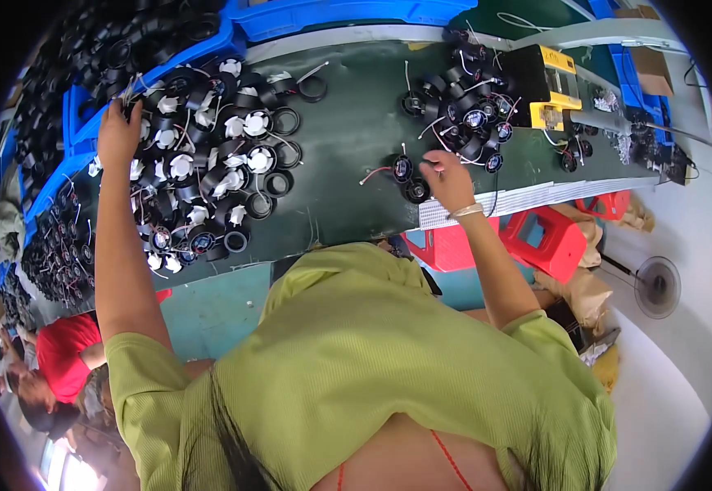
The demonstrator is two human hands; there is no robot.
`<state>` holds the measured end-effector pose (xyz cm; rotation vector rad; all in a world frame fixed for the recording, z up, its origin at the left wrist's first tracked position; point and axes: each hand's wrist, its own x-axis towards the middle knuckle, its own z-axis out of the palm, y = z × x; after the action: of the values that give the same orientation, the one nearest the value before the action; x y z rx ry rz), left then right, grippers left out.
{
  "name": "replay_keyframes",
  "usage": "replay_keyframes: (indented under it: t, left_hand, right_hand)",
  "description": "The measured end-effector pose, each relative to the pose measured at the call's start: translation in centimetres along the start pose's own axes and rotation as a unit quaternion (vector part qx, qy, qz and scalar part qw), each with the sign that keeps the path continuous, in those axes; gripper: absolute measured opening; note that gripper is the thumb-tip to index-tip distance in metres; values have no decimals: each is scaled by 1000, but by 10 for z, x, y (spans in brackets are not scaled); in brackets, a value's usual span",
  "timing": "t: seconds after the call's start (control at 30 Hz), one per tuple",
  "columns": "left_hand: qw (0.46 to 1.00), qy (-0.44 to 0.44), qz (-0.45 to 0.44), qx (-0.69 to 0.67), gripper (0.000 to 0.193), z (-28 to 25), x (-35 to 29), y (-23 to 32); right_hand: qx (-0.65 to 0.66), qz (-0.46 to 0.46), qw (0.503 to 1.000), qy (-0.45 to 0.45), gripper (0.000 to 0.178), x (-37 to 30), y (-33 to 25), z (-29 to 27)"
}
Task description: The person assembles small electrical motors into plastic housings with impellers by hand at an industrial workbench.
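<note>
My left hand (pixel 118 137) reaches to the far left, at the edge of a heap of black rings with white fan-shaped pieces (pixel 180 166). Its thumb and fingers close near some thin pale wires; what they pinch is too small to name. My right hand (pixel 452 182) is over the bench's near edge on the right, fingers curled together. Whatever may be in them cannot be made out. Just left of its fingertips lie a small round black part with a red-tipped wire (pixel 402 168) and another black round part (pixel 415 191).
More wired black parts (pixel 474 119) are heaped beyond my right hand, beside a yellow-and-black machine (pixel 548 86). A blue bin (pixel 81 131) of black pieces borders the left heap. Red stools (pixel 544 241) and a fan (pixel 657 287) stand right; a person in red (pixel 65 356) sits lower left.
</note>
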<state>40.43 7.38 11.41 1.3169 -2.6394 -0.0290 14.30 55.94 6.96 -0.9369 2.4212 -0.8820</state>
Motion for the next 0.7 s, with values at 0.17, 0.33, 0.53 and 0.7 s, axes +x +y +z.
replay_keyframes:
  t: [0.17,0.33,0.53,0.7]
  left_hand:
    - [992,112,13,65,55,-3,5,27]
    - [978,113,85,-151,41,-28,3,95]
    - [941,73,210,-255,29,-15,44,218]
    - [926,-58,226,-296,30,48,135,298]
  right_hand:
    - [-195,-129,968,-86,55,4,-13,15]
    - [-125,-96,984,-79,49,20,-24,15]
    - [159,-24,987,-28,47,55,-37,-20]
    - [297,15,955,-12,49,63,-22,-13]
